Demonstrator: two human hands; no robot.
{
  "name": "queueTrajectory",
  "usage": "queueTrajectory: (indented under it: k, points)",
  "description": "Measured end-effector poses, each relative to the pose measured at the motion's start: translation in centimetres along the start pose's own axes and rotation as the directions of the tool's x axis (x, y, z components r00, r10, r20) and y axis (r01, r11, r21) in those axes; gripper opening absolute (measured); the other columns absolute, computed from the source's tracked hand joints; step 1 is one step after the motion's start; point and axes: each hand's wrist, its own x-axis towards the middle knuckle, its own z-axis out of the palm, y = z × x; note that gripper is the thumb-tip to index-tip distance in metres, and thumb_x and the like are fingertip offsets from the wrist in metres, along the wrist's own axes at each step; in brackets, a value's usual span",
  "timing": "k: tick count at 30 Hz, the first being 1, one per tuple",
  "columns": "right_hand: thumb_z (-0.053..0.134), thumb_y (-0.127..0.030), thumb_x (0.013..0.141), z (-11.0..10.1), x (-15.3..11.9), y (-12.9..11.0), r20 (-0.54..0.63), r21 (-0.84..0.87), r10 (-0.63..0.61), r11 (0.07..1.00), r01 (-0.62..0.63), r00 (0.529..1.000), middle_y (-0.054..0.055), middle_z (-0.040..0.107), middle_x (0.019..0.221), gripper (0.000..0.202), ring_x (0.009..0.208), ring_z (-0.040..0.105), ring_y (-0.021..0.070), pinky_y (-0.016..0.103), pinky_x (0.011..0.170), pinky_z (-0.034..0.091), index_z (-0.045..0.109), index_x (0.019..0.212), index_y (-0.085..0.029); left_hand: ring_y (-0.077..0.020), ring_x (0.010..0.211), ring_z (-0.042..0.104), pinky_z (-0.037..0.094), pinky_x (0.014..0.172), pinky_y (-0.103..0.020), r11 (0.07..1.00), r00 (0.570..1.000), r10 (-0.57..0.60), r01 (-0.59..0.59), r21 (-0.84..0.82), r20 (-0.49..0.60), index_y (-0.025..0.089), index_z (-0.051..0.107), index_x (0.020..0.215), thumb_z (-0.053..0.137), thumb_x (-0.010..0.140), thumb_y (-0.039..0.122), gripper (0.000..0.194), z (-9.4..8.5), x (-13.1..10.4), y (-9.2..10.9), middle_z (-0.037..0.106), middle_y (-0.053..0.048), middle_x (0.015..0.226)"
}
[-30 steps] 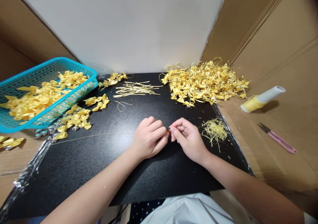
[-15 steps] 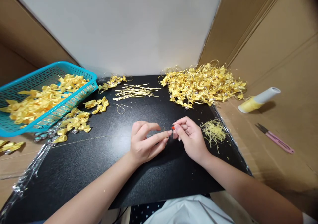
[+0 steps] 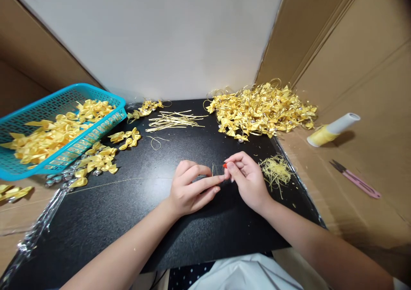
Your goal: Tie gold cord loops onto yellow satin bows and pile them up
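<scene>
Right hand [image 3: 247, 180] has a tiny red piece [image 3: 224, 165] pinched at the thumb and fingertips, above the black table [image 3: 112, 221]. Left hand [image 3: 192, 189] pokes its index finger out toward them, the others loosely bent (honestly can't tell if they're gripping anything). A thin thread [image 3: 128, 179] runs in from the left to that hand.

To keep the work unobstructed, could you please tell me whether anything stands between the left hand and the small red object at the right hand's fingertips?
Nothing bulky is visible between the bare left hand and the small red object in the bare right hand; only thin, pale thread shows in the narrow gap.
</scene>
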Motion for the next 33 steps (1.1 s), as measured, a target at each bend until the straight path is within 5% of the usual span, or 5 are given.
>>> queueTrajectory:
  k: [7,14,20,26,33]
  points:
    - [0.056,-0.037,0.092,-0.4,0.1,0.2,-0.008,-0.099,-0.078,0.992,0.077,0.997,-0.001,0.062,0.067,0.015,0.063,0.059,0.0121,0.026,0.059,0.043,0.059,0.089,-0.022,-0.0175,0.066,0.051,0.039,0.068,-0.035,0.91,0.932,-0.361,0.36,-0.204,0.033,0.022,0.073,0.068,0.046,0.09,0.04,0.038,-0.1,-0.3,0.2,0.057,-0.005,0.067]
    - [0.055,-0.036,0.093,-0.8,0.1,0.7,0.0,-0.157,-0.162,0.974,0.16,0.987,-0.001,0.063,0.071,0.012,0.066,0.059,0.0134,0.027,0.06,0.043,0.059,0.092,-0.024,-0.0106,0.058,0.046,0.039,0.059,-0.023,0.208,0.398,-0.905,0.724,-0.658,0.152,0.019,0.062,0.08,0.065,0.08,0.031,0.012,1.3,0.0,-0.8,0.056,0.002,0.067]
    - [0.05,-0.033,0.096,-0.9,0.2,0.8,0.053,-0.191,-0.2,0.96,0.206,0.978,0.0,0.063,0.075,0.011,0.067,0.059,0.0121,0.026,0.062,0.044,0.057,0.096,-0.024,-0.0079,0.051,0.043,0.034,0.051,-0.021,0.191,0.48,-0.805,0.766,-0.614,0.348,0.016,0.063,0.069,0.077,0.071,0.033,0.022,1.0,0.6,0.4,0.053,0.003,0.057]
    - [0.049,-0.031,0.096,-0.7,0.2,0.9,0.092,-0.196,-0.223,0.951,0.237,0.971,-0.001,0.061,0.073,0.01,0.067,0.059,0.0115,0.026,0.063,0.045,0.055,0.096,-0.024,-0.0091,0.051,0.041,0.032,0.052,-0.023,0.428,0.617,-0.738,0.742,-0.516,0.275,0.018,0.077,0.076,0.076,0.074,0.031,0.013,1.0,0.8,1.5,0.049,0.002,0.052]
    - [0.051,-0.025,0.095,-0.7,0.2,1.0,0.124,-0.285,-0.285,0.907,0.31,0.95,-0.003,0.063,0.074,0.003,0.065,0.062,0.0096,0.023,0.062,0.047,0.054,0.096,-0.024,-0.0111,0.059,0.053,0.039,0.053,-0.022,0.466,0.652,-0.712,0.716,-0.519,0.26,0.02,0.078,0.084,0.075,0.076,0.03,0.013,1.4,0.8,1.7,0.069,-0.005,0.077]
